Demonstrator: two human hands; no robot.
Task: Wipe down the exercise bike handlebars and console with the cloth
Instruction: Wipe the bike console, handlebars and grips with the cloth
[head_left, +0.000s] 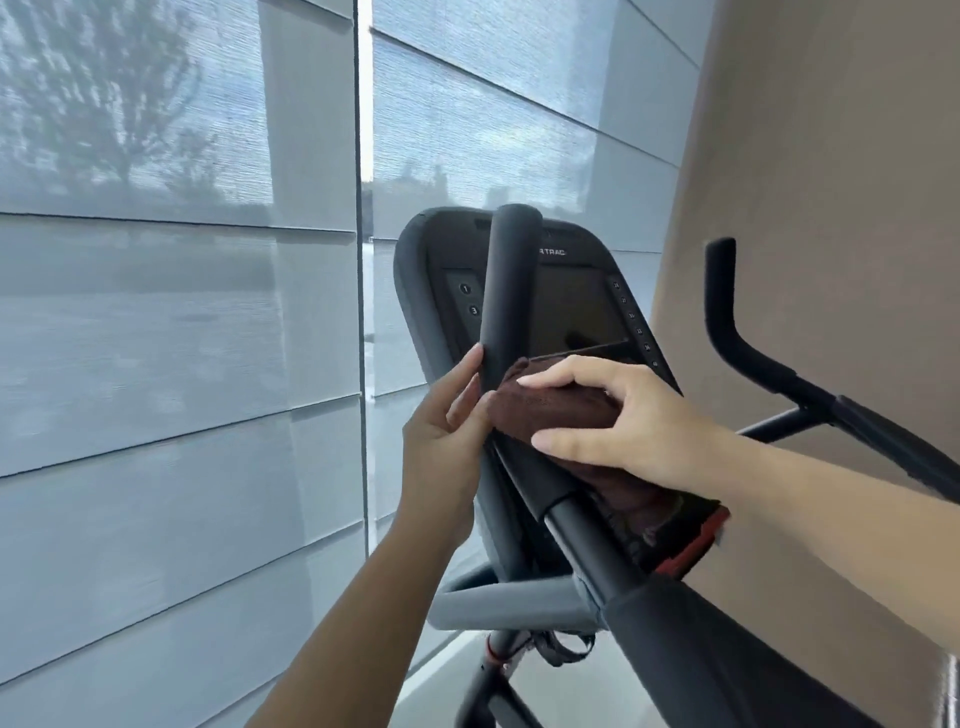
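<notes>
The bike's black console (571, 306) stands upright in the middle, its dark screen partly hidden by the near black handlebar (511, 291) rising in front of it. A dark brown cloth (558, 410) is wrapped around this handlebar's lower part. My right hand (623, 421) grips the cloth from the right, fingers over it and thumb below. My left hand (447, 431) touches the handlebar's left side just above the cloth, fingers extended along it. The right handlebar (727, 317) curves up at the far right, untouched.
Large windows with sheer blinds (182, 338) fill the left and back. A beige wall (831, 182) stands close on the right. The bike's grey frame bar (509, 603) and black stem run below the hands. A red-edged part (696, 545) sits under my right wrist.
</notes>
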